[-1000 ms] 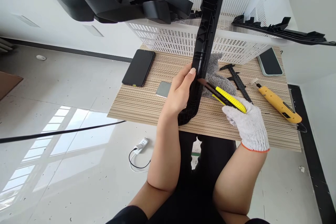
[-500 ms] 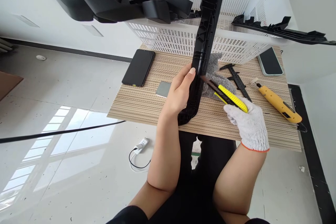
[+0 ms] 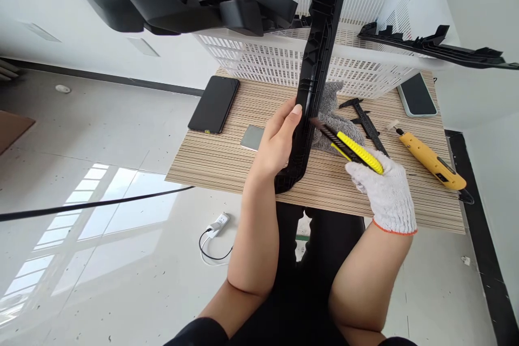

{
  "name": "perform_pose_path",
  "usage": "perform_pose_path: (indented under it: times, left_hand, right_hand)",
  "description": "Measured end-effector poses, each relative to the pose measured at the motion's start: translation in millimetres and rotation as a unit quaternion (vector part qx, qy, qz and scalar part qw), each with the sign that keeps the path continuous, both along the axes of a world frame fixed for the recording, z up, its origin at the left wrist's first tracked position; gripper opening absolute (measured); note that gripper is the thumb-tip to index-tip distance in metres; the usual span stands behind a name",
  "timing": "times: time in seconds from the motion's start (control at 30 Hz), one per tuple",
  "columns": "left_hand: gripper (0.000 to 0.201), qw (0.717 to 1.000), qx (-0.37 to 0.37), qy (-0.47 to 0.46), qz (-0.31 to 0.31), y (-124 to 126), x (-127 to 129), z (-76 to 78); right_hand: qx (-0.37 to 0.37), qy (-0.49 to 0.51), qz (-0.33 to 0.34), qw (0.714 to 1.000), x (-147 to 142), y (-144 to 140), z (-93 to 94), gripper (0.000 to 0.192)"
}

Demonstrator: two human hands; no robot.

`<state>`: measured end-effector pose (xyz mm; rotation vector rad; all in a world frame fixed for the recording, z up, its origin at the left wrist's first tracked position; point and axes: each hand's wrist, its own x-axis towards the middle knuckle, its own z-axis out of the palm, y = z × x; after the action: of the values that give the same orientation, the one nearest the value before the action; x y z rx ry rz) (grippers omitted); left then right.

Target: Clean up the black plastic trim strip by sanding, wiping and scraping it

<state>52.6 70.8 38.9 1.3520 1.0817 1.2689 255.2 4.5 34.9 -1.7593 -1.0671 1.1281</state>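
My bare left hand point(image 3: 277, 138) is closed around a long black plastic trim strip point(image 3: 311, 73), its thumb on the near face. The strip stands slanted, its lower end by the table's front edge and its upper part rising past the white basket. In a white knit glove with an orange cuff, my right hand point(image 3: 383, 186) grips a yellow and black utility knife point(image 3: 357, 148). The blade points up and left, its tip at the strip's right edge; whether it touches cannot be made out. Behind the knife lies a grey cloth point(image 3: 334, 119), partly hidden by the strip.
A white slotted basket point(image 3: 360, 70) stands at the back, with more black plastic parts point(image 3: 239, 13) across its rim. On the striped table point(image 3: 219, 159) lie a black phone point(image 3: 214, 104), a grey card point(image 3: 251, 138), calipers point(image 3: 367, 124), a second phone point(image 3: 417, 95) and a yellow rotary tool point(image 3: 432, 161).
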Motion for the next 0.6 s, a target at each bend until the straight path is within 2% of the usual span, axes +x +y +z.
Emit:
perform_pose_path:
  times: [0.13,0.3,0.43,0.6]
  left_hand:
    - [0.036,1.0,0.004,-0.006,0.001,0.2,0.2,-0.2]
    - [0.036,1.0,-0.004,-0.009,-0.005,0.5,0.2,-0.9]
    - [0.035,1.0,0.008,-0.017,-0.001,0.4,0.4,-0.8]
    - [0.036,1.0,-0.002,-0.019,-0.015,0.7,0.6,-1.3]
  right_hand:
    - [-0.009,-0.012,0.019,1.0,-0.9,0.3,-2.0,0.046]
    - [0.043,0.013,-0.051,0.998,-1.9,1.6,-3.7,0.042]
    - [0.009,-0.017,0.013,1.0,-1.3,2.0,-2.8,0.045]
    - [0.04,0.007,-0.042,0.998,-1.0,2.0,-4.0,0.041]
